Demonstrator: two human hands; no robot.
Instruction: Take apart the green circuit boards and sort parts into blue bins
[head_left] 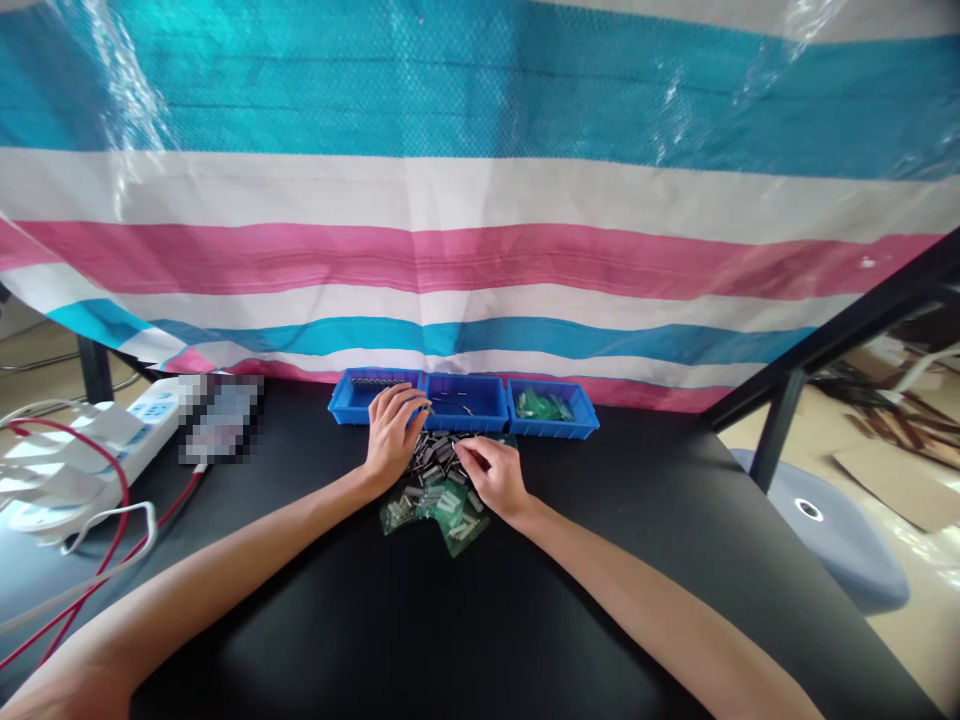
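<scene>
Head view: a pile of small metal parts [433,455] lies on the black table [337,620], landmark for the rest. Left of it, the left hand [391,432] curves its fingers loosely; whether they grasp anything, I cannot tell. At its right edge, the right hand [496,474] has its fingertips drawn together, their contents unclear. Green bags [452,507] lie on its near side, three blue bins [555,428] behind it. Far left of it, a power strip [161,405] bears markings too small to read, beside a device [223,418] with a pixelated screen.
</scene>
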